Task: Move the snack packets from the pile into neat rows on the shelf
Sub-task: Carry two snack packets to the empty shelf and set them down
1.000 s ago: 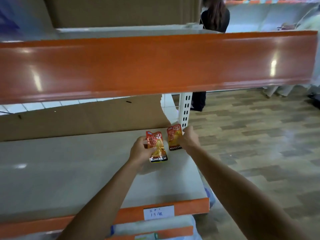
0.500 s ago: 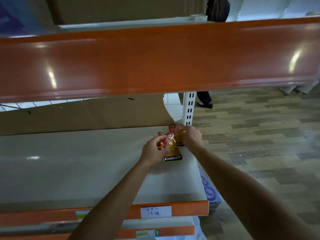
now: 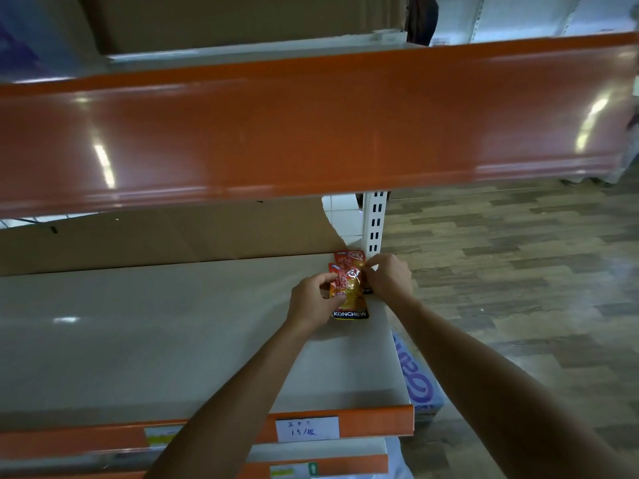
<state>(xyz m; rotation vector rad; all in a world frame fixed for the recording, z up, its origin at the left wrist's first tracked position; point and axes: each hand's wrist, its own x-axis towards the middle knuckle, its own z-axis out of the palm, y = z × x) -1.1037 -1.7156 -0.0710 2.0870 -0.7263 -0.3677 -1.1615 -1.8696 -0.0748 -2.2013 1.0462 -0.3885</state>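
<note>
Front pkt [image 3: 350, 294] overlaps rear pkt [image 3: 350, 260], hiding most of it.

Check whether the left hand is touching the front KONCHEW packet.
Touching. The head view shows the left hand curling its fingers round the front packet at its left edge; the right hand pinches the rear packet.

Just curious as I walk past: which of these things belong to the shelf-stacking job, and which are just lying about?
Part of the job: front snack packet, rear snack packet, left hand, right hand, shelf.
Just lying about: cardboard sheet, price label, blue box, slotted upright.
</note>
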